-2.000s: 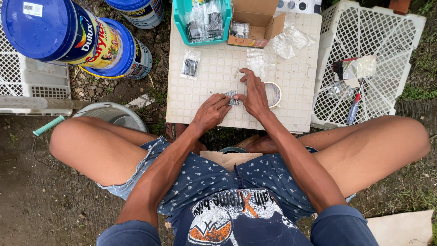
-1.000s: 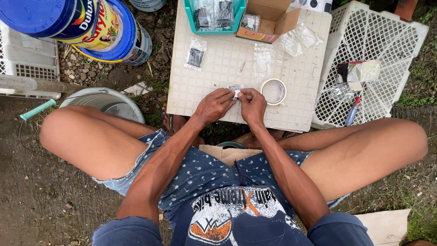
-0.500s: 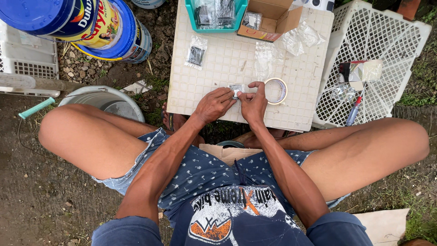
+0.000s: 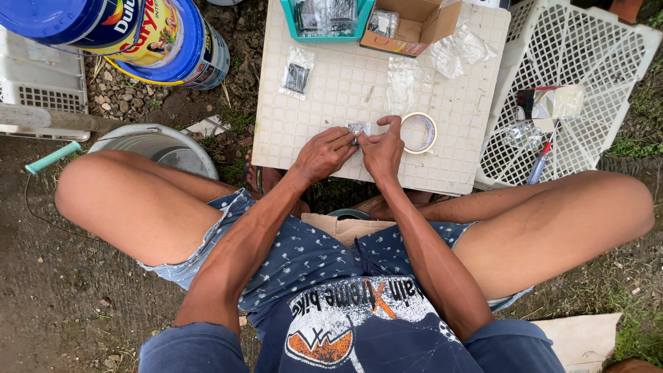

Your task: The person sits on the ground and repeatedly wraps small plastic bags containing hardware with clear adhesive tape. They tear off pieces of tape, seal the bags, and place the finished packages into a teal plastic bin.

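On the near half of the white counter (image 4: 324, 117) my left grip (image 4: 323, 153) and right grip (image 4: 383, 150) meet, both pinched narrow on a small clear packet (image 4: 360, 128) that lies between my fingertips, just above the counter's surface. My right thumb is raised over the packet, and my knuckles hide most of it, so what is inside I cannot tell. Just beside my right grip, touching its far side, sits a roll of tape (image 4: 421, 132), lying flat. Farther off on the counter lies another small bag of dark parts (image 4: 297, 72), well apart from my hands, and some empty clear bags (image 4: 449, 55) are strewn near a cardboard box (image 4: 407, 24). A teal tray (image 4: 286, 21) of more packets stands at the far edge. To my right a white lattice crate (image 4: 594, 62) carries a red-handled tool (image 4: 542, 159). To my left blue paint buckets (image 4: 138, 34) lie on the ground, with a grey basin (image 4: 148, 145) near my knee.
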